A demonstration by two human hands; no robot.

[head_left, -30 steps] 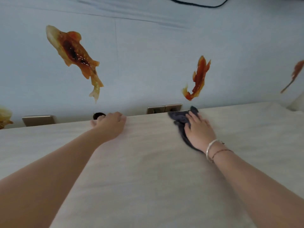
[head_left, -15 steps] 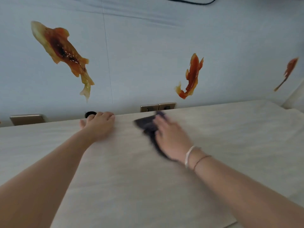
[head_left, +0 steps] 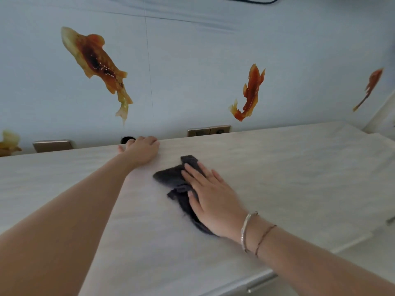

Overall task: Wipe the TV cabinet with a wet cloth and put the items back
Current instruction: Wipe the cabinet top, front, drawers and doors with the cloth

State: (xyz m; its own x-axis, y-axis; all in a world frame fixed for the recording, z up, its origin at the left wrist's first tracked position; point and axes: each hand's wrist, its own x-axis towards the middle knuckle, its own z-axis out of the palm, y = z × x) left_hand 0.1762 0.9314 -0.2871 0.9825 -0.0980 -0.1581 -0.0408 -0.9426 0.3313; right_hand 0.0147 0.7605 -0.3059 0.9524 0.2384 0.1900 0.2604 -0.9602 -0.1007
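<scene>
The TV cabinet (head_left: 288, 171) has a pale, marble-like top that fills the lower part of the head view. A dark grey cloth (head_left: 174, 180) lies crumpled on it near the middle. My right hand (head_left: 210, 197) presses flat on the cloth with straight fingers; part of the cloth is hidden under the palm. My left hand (head_left: 142, 149) rests on the back edge of the cabinet top, its fingers bent over the edge by the wall.
Behind the cabinet is a light blue wall with orange fish pictures (head_left: 249, 92). Brass socket plates (head_left: 208, 130) sit just above the back edge, another plate (head_left: 52, 145) at the left, and a dark round hole (head_left: 126, 139) is beside my left hand. A drawer handle (head_left: 259, 284) shows at the front.
My right hand has slid the cloth from the back edge by the sockets to the left and toward me. My left hand stays on the back edge.
</scene>
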